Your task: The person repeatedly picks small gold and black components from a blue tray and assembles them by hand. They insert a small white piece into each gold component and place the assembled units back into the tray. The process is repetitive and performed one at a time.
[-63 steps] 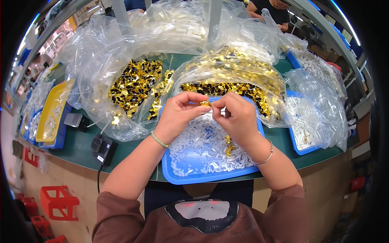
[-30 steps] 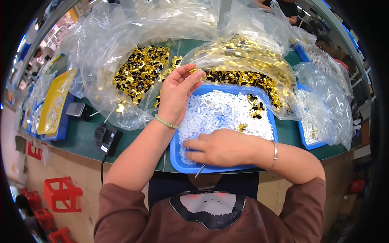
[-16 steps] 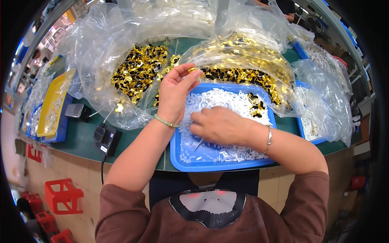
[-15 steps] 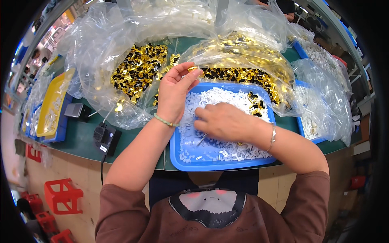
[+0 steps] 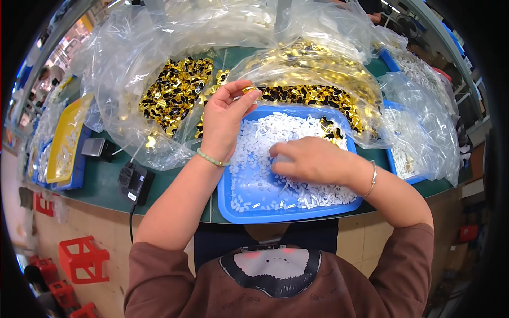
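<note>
“Checking the right hand [image 5: 313, 159] first: what differs?”

“It meets the left hand [image 5: 225, 116] two seconds ago; now it sits apart, low over the middle of the blue tray [image 5: 275, 218]. Its fingers curl over the white tabs [image 5: 273, 127]. Whether it grips anything, I cannot tell; the back of the hand and some blur hide it.”

“And the left?”

“Same hold: thumb and fingertips pinch one gold-coloured piece [image 5: 247, 89], raised above the tray's far-left corner.”

“Loose stock?”

“Several gold-and-black parts [image 5: 331, 129] lie on the tabs at the tray's far right. A clear plastic bag [image 5: 114, 90] stands far left. Near left, bare tray shows.”

“Finding?”

“In my judgement, the active work lies with the right hand among the tabs, while the left simply holds its piece.”
</note>
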### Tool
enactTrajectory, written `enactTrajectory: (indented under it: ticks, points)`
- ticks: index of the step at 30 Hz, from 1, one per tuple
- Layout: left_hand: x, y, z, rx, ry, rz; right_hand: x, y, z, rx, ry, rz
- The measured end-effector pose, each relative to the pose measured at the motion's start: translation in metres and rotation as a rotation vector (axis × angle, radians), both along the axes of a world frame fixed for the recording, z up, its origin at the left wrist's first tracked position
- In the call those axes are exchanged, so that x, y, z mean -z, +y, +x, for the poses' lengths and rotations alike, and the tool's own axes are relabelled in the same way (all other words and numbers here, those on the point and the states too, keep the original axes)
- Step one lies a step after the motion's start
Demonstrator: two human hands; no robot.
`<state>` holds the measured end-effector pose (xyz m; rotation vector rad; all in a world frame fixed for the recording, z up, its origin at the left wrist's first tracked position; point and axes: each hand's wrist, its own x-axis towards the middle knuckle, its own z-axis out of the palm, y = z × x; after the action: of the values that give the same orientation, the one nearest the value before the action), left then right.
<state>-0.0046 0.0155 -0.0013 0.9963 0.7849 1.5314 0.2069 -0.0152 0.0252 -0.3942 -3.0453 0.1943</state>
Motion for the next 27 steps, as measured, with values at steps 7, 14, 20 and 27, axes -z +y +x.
enactTrajectory:
  ticks: [7,14,20,27]
  points:
    - [0.002,-0.002,-0.004,-0.004,0.028,-0.005,-0.029,-0.027,0.026,0.120,-0.125,-0.406]
    - [0.000,-0.001,0.001,-0.012,0.041,0.038,0.012,-0.022,0.011,-0.134,0.005,0.047]
    - [-0.003,-0.003,-0.004,-0.019,0.052,0.045,0.003,0.002,0.000,0.013,0.255,0.145]
    - [-0.004,-0.003,-0.013,0.160,-0.052,-0.014,-0.025,0.020,0.007,0.545,0.541,-0.143]
